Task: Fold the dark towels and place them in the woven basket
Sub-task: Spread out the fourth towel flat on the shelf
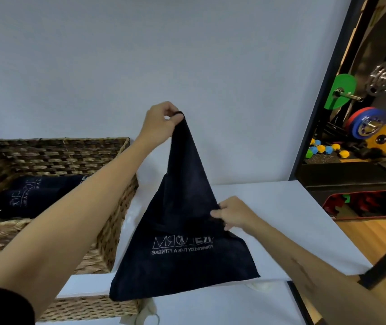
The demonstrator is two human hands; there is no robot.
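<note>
Task approx. half done: two rolled towels (35, 195) already lie in the basket (107, 207) at left. Left hand (158, 120) pinches a third towel (182, 242) by its top corner, right hand (232, 213) grips its right edge, above the white table (292, 231); fold & placing remain.

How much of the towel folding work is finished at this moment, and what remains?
Done: two rolled dark towels already lie in the woven basket. In hand: the left hand pinches one corner of another dark towel and lifts it, while the right hand grips its edge lower down; it is still unfolded. Left: fold this towel and put it in the basket. No further towels are visible.
</note>
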